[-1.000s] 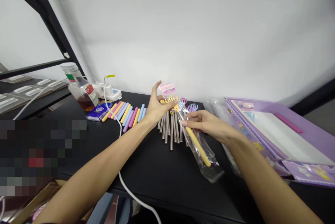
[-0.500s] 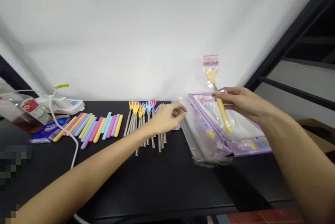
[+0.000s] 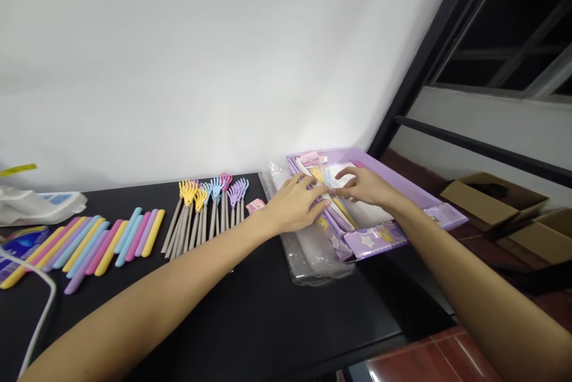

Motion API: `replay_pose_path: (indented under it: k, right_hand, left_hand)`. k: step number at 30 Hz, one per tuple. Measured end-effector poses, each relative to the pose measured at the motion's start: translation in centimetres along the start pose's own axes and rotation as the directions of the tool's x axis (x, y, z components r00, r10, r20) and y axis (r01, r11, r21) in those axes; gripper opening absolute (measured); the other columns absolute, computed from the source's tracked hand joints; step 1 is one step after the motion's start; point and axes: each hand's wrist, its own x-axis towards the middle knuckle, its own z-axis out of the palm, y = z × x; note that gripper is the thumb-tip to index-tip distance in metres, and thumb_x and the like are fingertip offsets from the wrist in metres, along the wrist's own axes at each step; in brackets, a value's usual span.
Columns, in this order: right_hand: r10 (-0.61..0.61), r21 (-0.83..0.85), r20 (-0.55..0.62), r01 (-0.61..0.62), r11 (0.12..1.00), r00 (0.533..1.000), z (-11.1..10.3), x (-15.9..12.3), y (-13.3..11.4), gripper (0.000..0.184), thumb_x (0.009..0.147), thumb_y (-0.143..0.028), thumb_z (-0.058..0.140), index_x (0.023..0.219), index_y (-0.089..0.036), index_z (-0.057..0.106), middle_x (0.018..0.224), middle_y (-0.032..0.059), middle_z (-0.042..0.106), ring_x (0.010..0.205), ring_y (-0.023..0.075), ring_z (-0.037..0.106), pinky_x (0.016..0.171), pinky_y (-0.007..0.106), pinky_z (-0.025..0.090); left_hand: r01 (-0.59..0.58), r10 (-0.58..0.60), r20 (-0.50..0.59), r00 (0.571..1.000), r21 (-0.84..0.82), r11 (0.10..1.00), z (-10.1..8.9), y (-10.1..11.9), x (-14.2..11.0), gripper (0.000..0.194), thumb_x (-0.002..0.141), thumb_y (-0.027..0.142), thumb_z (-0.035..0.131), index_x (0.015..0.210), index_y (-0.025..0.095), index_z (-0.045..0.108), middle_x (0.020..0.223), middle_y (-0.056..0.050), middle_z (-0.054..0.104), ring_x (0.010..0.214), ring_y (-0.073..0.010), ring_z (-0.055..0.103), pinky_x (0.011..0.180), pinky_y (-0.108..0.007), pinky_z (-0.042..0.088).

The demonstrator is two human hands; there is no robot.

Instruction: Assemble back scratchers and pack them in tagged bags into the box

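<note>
A bagged yellow back scratcher (image 3: 343,211) lies in the purple cardboard box (image 3: 402,188), along its left side. My right hand (image 3: 363,186) is over the box with thumb and fingers pinched on the bagged scratcher near its middle. My left hand (image 3: 297,204) reaches across the box's left edge, fingers spread, its fingertips close to the same scratcher. Beside the box, under my left hand, are clear plastic bags (image 3: 308,257). Several loose scratcher rods with coloured claw heads (image 3: 217,186) lie to the left, partly covered by my left forearm.
Several pastel handles (image 3: 107,248) lie in a row at the left of the black table (image 3: 277,322). A white power strip (image 3: 49,206) and a white cable (image 3: 42,316) are at the far left. Open cardboard cartons (image 3: 487,200) stand on the right, beyond the table.
My right hand has lowered the bagged yellow scratcher from above the box into it. My left hand has moved right to the box's edge. The view has turned to the right.
</note>
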Motion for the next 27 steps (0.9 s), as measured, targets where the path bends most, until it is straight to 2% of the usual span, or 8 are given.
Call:
replay_pose_path:
  k: [3,5,9,13,17,20,23,27]
  right_hand:
    - [-0.107,-0.246,-0.116,0.076,0.966,0.987,-0.1,0.3,-0.2,0.045,0.06,-0.041,0.087,0.096,-0.02,0.07,0.076,0.0045,0.074,0.066,0.0222,0.068,0.062,0.034,0.05]
    - [-0.169,-0.322,-0.174,0.106,0.941,0.97,-0.3,0.4,-0.9,0.036,0.063,-0.041,0.084,0.091,-0.021,0.072,0.082,0.0057,0.075,0.07,0.0231,0.069,0.065,0.035,0.05]
    - [-0.261,-0.273,-0.258,0.189,0.943,0.93,-0.1,-0.4,-4.6,0.017,0.078,-0.036,0.071,0.082,-0.02,0.073,0.082,0.0066,0.075,0.075,0.0232,0.069,0.072,0.036,0.052]
    - [-0.363,-0.145,-0.297,0.335,0.931,0.883,0.8,-1.7,-10.9,0.013,0.079,-0.03,0.069,0.081,-0.019,0.074,0.079,0.007,0.075,0.079,0.0236,0.069,0.074,0.035,0.052]
    - [-0.385,0.04,-0.221,0.402,0.915,0.896,3.1,-2.9,-16.8,0.015,0.081,-0.03,0.068,0.088,-0.018,0.074,0.077,0.0067,0.074,0.067,0.0208,0.067,0.063,0.033,0.05]
    - [-0.411,0.117,-0.112,0.422,0.899,0.905,6.0,-3.5,-19.3,0.013,0.081,-0.028,0.068,0.089,-0.018,0.072,0.074,0.0063,0.074,0.063,0.0189,0.066,0.06,0.031,0.048]
    - [-0.367,0.094,-0.007,0.366,0.926,0.93,9.5,-3.7,-19.9,0.012,0.08,-0.021,0.065,0.09,-0.018,0.07,0.071,0.0045,0.073,0.062,0.0178,0.067,0.06,0.029,0.047]
    - [-0.267,-0.186,0.062,0.274,0.944,0.962,13.1,-4.0,-18.4,0.012,0.075,-0.012,0.063,0.082,-0.019,0.068,0.067,0.0019,0.072,0.063,0.017,0.067,0.06,0.026,0.043]
  left_hand:
    - [-0.005,0.004,-0.016,1.0,-0.013,1.0,0.1,-0.2,-0.2,0.042,0.104,0.04,0.041,0.13,0.017,0.063,0.124,-0.016,0.061,0.123,-0.0321,0.049,0.108,-0.052,0.041]
    - [-0.02,0.02,-0.015,1.0,0.002,1.0,-0.2,-0.2,-0.3,0.042,0.104,0.04,0.042,0.133,0.017,0.061,0.131,-0.016,0.058,0.128,-0.0329,0.047,0.111,-0.053,0.039]
    - [0.003,-0.002,-0.012,1.0,0.043,0.999,-2.5,-1.0,-0.9,0.041,0.103,0.032,0.043,0.138,0.017,0.058,0.133,-0.017,0.057,0.127,-0.0324,0.051,0.109,-0.051,0.043]
    - [0.1,-0.099,-0.044,0.994,0.015,0.995,-6.9,-3.0,-2.9,0.032,0.099,0.026,0.047,0.12,0.017,0.069,0.122,-0.014,0.064,0.113,-0.0278,0.062,0.101,-0.044,0.05]
    - [0.231,-0.23,-0.049,0.972,0.015,0.973,-11.0,-4.8,-7.1,0.029,0.098,0.026,0.048,0.109,0.017,0.073,0.1,-0.011,0.071,0.094,-0.025,0.067,0.089,-0.04,0.052]
    - [0.293,-0.292,-0.029,0.956,0.044,0.955,-12.2,-5.7,-11.2,0.029,0.099,0.026,0.047,0.108,0.017,0.073,0.101,-0.011,0.07,0.095,-0.0259,0.066,0.089,-0.041,0.052]
    - [0.297,-0.296,-0.03,0.955,0.082,0.951,-11.7,-6.3,-15.3,0.029,0.099,0.026,0.048,0.115,0.017,0.07,0.109,-0.012,0.069,0.108,-0.0283,0.062,0.099,-0.047,0.049]
    - [0.316,-0.311,-0.076,0.947,0.064,0.947,-10.5,-5.9,-19.1,0.033,0.103,0.033,0.045,0.125,0.018,0.066,0.124,-0.012,0.062,0.126,-0.0275,0.051,0.11,-0.047,0.044]
